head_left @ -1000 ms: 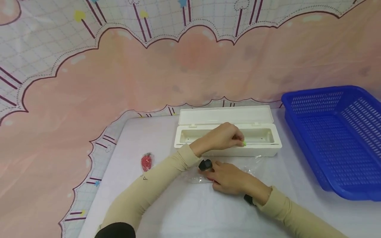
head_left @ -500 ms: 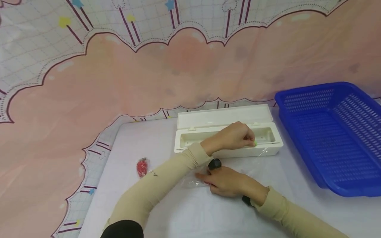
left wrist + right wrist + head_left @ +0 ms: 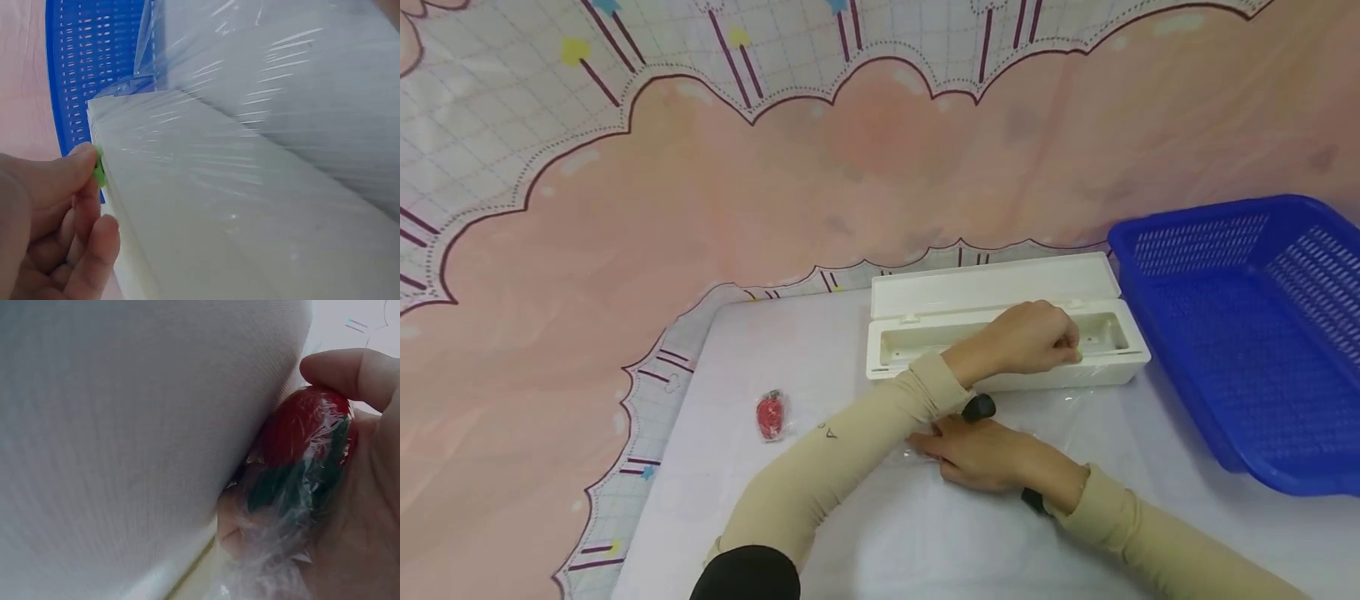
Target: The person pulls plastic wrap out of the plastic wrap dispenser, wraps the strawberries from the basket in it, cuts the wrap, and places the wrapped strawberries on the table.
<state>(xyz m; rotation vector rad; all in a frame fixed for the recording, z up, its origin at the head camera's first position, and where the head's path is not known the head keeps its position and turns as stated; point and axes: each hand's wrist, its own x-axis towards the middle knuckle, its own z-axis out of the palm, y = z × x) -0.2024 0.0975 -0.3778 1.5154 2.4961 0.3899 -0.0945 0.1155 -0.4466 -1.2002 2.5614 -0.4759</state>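
My left hand (image 3: 1026,337) is at the front edge of the white cling film box (image 3: 1056,379), near its right end. Its thumb and finger pinch a small green slider (image 3: 100,172) on that edge. Clear cling film (image 3: 275,94) stretches from the box in the left wrist view. Below the box, my right hand (image 3: 981,454) grips a red fruit with green leaves (image 3: 306,428), wrapped in crinkled film; its exact kind is unclear. In the head view that hand hides the fruit. Another film-wrapped red fruit (image 3: 771,415) lies on the table to the left.
A blue perforated basket (image 3: 1232,433) stands to the right, close to the box's right end. The box lid (image 3: 992,283) is tipped back. White cloth (image 3: 880,533) covers the table, and a patterned pink curtain (image 3: 820,183) hangs behind.
My left hand has slid to the right along the box's front edge, with the green slider in its pinch. The right hand has stayed below the box, still gripping the wrapped fruit.
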